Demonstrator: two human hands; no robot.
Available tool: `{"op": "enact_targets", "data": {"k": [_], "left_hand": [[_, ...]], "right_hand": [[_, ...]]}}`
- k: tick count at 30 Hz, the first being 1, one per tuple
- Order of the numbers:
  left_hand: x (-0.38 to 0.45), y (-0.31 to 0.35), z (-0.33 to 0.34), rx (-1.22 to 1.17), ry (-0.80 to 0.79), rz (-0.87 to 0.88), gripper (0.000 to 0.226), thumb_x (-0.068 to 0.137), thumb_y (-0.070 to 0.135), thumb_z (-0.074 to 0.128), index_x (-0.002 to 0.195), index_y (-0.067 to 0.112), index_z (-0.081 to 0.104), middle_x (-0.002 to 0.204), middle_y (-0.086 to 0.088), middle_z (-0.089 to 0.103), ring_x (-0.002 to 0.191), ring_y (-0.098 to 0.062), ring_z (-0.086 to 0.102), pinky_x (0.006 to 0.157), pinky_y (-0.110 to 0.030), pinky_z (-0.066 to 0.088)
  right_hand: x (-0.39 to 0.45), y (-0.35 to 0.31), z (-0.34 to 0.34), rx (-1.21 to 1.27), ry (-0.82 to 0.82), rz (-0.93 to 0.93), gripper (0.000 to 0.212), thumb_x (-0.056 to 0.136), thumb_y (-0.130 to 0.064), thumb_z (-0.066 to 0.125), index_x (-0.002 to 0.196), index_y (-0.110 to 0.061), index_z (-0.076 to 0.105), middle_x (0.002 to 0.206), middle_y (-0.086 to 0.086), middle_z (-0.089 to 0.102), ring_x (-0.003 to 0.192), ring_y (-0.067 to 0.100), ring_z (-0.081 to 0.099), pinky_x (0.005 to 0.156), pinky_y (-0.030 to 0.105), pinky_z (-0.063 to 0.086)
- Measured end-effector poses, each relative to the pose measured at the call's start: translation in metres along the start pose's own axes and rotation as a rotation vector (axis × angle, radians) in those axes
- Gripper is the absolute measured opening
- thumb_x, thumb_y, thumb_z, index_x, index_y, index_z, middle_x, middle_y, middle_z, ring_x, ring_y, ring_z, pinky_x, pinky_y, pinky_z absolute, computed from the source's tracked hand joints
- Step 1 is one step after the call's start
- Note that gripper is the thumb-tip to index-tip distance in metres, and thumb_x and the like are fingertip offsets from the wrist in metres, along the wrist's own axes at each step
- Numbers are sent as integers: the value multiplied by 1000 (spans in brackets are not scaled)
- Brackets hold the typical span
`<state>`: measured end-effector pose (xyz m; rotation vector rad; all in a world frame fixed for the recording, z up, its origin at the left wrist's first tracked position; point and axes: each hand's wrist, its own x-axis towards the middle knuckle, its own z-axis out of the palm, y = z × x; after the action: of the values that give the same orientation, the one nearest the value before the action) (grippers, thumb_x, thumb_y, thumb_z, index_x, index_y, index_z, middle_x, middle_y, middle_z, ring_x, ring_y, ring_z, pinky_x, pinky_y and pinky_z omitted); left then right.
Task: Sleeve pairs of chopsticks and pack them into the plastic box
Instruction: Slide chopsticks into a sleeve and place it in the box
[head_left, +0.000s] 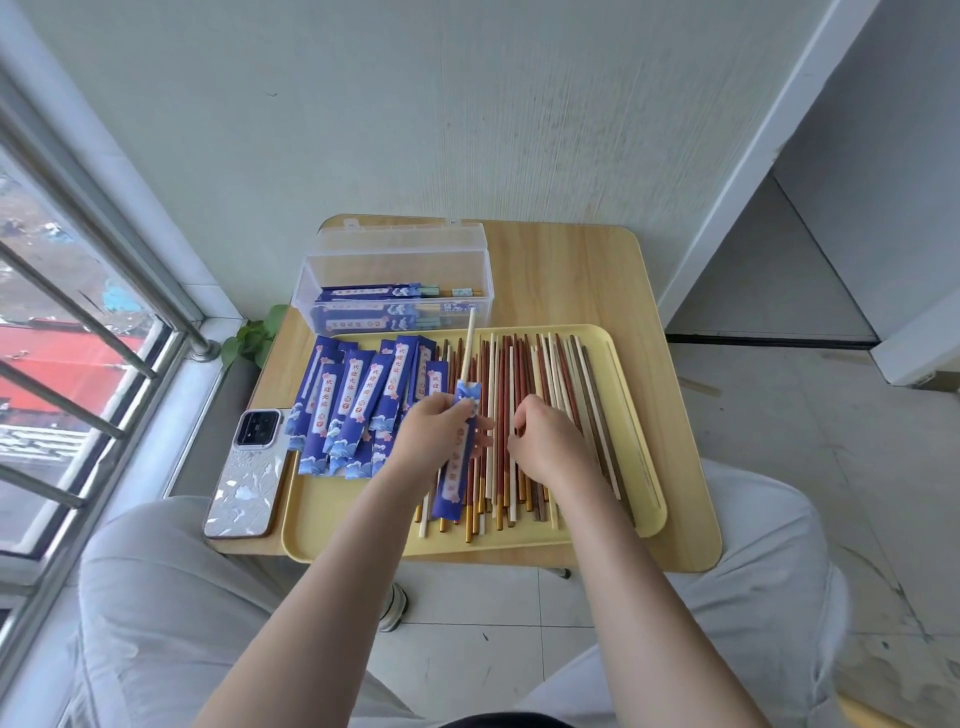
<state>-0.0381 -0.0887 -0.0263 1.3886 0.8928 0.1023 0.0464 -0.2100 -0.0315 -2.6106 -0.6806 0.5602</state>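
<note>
Head camera: left hand (434, 431) grips a blue paper sleeve (457, 457) with one pale chopstick (469, 348) protruding; right hand (545, 441), fingers curled, touches loose chopsticks (524, 374) on the yellow tray (644, 457).

The person is wearing loose, pale grey trousers (171, 613) and a white shoe with a dark-edged sole (393, 608), both forearms showing bare, with no sleeves in view.

Table: your small wooden table (561, 270), rounded corners.
Near you: yellow tray (363, 525).
Far side: clear plastic box (332, 280).
Left edge: phone (247, 467), face down.
</note>
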Motion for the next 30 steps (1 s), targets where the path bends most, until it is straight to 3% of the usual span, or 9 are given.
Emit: {"op": "enact_targets", "data": {"k": [4, 8, 14, 18, 21, 25, 30], "left_hand": [[5, -11, 12, 64, -18, 9, 18, 104, 25, 52, 105, 10, 62, 98, 1, 77, 91, -21, 74, 88, -40, 59], [10, -14, 14, 48, -15, -5, 14, 105, 24, 50, 98, 16, 59, 100, 1, 76, 82, -12, 71, 81, -32, 58], [15, -17, 14, -3, -6, -37, 13, 104, 21, 51, 100, 13, 60, 98, -3, 77, 83, -17, 70, 84, -34, 59], [16, -18, 12, -35, -15, -55, 13, 103, 22, 53, 103, 11, 61, 96, -4, 77, 85, -19, 71, 87, -37, 59], [15, -18, 12, -42, -25, -56, 13, 104, 22, 53, 104, 12, 61, 98, -4, 76, 86, -19, 71, 87, -36, 59], [17, -19, 11, -26, -27, -45, 13, 104, 23, 53, 103, 14, 61, 98, -3, 76, 86, -18, 71, 89, -36, 57], [16, -17, 11, -42, -30, -58, 11, 103, 23, 53, 101, 14, 60, 99, -4, 76, 85, -17, 70, 88, -35, 58]], "right_hand": [[4, 2, 3, -14, 48, 20, 15, 95, -10, 59, 107, -18, 54, 94, -1, 58, 80, 17, 61, 69, 34, 57], [8, 4, 7, -55, 85, 19, 15, 96, -15, 61, 110, -16, 58, 103, 1, 59, 85, 18, 61, 71, 31, 55], [11, 3, 5, -54, 96, 47, 39, 96, -19, 65, 130, -7, 50, 117, 8, 64, 103, 24, 66, 80, 31, 55], [16, 5, 0, -21, 27, 65, 41, 96, -14, 65, 133, -8, 48, 121, 9, 63, 104, 23, 64, 75, 27, 51], [18, 5, -4, 18, -31, 95, 57, 93, -12, 67, 144, -8, 40, 133, 10, 57, 114, 25, 61, 82, 29, 52], [17, 1, -4, 13, -59, 100, 86, 91, -12, 70, 157, -8, 16, 148, 13, 47, 125, 28, 56, 92, 31, 52], [17, -2, 0, 6, -33, 86, 85, 91, -14, 70, 156, -6, 17, 141, 14, 52, 116, 26, 60, 82, 29, 53]]}}
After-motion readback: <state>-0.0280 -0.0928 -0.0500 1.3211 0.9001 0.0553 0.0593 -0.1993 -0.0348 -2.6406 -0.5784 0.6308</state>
